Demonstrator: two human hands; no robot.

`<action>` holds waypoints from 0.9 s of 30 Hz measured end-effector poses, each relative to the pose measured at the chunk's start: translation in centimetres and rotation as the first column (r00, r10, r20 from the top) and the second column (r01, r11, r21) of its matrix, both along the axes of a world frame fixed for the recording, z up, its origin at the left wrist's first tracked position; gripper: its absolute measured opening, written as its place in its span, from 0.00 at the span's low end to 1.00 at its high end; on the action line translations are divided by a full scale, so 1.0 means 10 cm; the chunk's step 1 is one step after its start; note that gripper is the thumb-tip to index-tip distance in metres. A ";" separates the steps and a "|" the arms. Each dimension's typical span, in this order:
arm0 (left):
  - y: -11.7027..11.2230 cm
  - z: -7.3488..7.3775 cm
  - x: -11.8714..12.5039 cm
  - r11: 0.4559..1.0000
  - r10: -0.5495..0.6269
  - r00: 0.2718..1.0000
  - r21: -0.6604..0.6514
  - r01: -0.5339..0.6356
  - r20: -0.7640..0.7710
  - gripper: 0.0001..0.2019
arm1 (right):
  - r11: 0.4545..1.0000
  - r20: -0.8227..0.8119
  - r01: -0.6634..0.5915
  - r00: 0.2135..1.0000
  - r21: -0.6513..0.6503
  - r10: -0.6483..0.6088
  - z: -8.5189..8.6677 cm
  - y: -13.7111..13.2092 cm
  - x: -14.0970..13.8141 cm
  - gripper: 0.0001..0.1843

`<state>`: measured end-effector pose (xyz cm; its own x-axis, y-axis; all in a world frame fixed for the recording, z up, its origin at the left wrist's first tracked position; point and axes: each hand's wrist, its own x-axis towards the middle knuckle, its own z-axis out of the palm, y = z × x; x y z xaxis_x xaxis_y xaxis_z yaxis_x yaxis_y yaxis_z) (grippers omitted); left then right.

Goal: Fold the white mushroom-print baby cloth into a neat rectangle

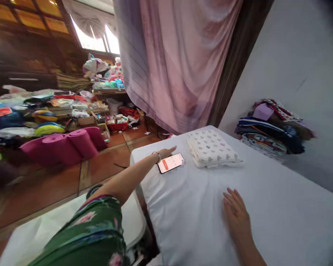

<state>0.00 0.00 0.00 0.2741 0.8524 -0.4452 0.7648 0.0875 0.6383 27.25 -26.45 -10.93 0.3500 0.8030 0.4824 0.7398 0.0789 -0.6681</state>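
My left hand (166,152) reaches out over the far left part of the white-covered surface (194,210). It holds a smartphone (170,163) with its lit screen facing up; most of the fingers are hidden by the phone, and one digit sticks out along its far edge. The screen shows a red-orange block and text too small to read. My right hand (236,212) is open with nothing in it, low over the white sheet. Beyond it, right of the phone, lies a folded white cloth (213,147) with a small grey print.
At lower left stands a white table or bench (133,221). Rolled magenta mats (81,142) and heaped household goods (50,111) fill the floor at left. A pink curtain (177,66) hangs behind the surface. Folded clothes (269,129) are stacked by the right wall.
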 end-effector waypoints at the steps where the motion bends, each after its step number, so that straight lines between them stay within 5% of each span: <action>1: 0.01 -0.01 0.01 1.000 0.004 1.000 0.017 -0.004 -0.018 0.43 | 1.000 -0.007 0.003 1.000 0.008 -0.003 0.00 0.01 0.00 0.18; 21: -0.07 -0.04 0.13 0.980 0.031 0.970 0.200 0.019 -0.242 0.41 | 0.998 -0.181 0.024 0.983 -0.058 -0.035 0.17 -0.02 -0.13 0.17; 27: -0.07 -0.07 0.34 0.893 -0.096 0.973 0.414 0.177 -0.208 0.29 | 0.999 -0.171 0.021 0.985 -0.048 -0.028 0.19 -0.03 -0.14 0.17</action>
<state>3.37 -0.67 -0.72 0.3528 0.9305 -0.0983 0.8530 -0.2767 0.4426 25.87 -26.73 -9.02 0.4444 0.8129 0.3765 0.6150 0.0288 -0.7880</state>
